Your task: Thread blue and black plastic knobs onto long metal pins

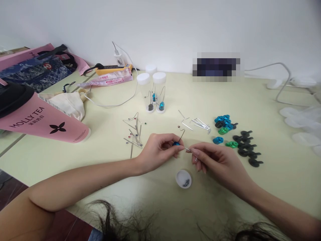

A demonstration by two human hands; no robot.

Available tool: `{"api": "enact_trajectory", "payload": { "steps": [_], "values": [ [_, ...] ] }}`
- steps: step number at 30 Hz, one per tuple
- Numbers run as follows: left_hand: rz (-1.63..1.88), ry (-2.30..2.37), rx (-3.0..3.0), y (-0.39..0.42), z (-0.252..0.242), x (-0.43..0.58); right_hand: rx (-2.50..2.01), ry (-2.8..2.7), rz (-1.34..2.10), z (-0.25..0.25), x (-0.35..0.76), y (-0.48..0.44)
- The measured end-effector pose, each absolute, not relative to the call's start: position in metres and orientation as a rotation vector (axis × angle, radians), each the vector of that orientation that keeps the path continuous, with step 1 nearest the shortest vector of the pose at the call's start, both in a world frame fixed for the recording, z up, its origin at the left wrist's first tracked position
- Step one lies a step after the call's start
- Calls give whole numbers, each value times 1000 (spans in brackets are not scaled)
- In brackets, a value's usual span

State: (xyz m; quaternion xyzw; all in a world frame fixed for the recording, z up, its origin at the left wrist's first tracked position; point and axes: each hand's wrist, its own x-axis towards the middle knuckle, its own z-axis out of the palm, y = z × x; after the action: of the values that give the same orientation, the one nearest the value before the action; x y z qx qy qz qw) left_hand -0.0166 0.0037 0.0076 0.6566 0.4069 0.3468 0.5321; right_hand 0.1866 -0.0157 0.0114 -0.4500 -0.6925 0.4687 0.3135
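Both hands are up over the table (253, 207), near-centre, almost meeting. L hand (160, 149) is curled, thumb & forefinger pinching a small blue piece (176, 143). A bent wire (182, 134) rises out of that piece, leaning far-right, w/ a small bead at its top end. R hand (214, 160) is curled too, fingertips pinching a short metal pin (188, 149).

Key relation: the pin lies just right of the blue piece. Its long axis runs roughly left-right, w/ the free end pointing left at the piece. There's a small gap between them and I can't tell if they touch. L hand is the nearer one to the piece since it's holding it, and R hand comes in from the right side.

Right below the hands, nearer the body, sits a small white cap (184, 178) w/ dark bits inside. Far side has a loose bunch of spare pins (200, 124). To the right of those is a scatter of blue, green & black pieces (234, 139). Left of the hands is a cluster of beaded wires (134, 132). Further back stand clear vials (152, 93) w/ white lids. A pink cup (45, 122) lies tipped over, far left.
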Motion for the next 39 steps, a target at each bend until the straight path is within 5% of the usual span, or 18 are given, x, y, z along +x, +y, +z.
{"api": "enact_trajectory", "payload": {
  "steps": [4,12,23,31,39],
  "values": [
    [814,987,1543,5,7,-17,-1223,-1802,1262,9,186,-18],
    [839,989,1367,10,4,-16,-1135,-2160,395,2,188,-24],
    [785,986,1508,5,6,-16,-1193,-2201,491,0,191,-23],
    [774,998,1438,7,6,-16,-1152,-2306,-238,-7,197,-22],
    [782,975,1394,8,4,-16,-848,-2372,-461,2,198,-21]
  ]
}}
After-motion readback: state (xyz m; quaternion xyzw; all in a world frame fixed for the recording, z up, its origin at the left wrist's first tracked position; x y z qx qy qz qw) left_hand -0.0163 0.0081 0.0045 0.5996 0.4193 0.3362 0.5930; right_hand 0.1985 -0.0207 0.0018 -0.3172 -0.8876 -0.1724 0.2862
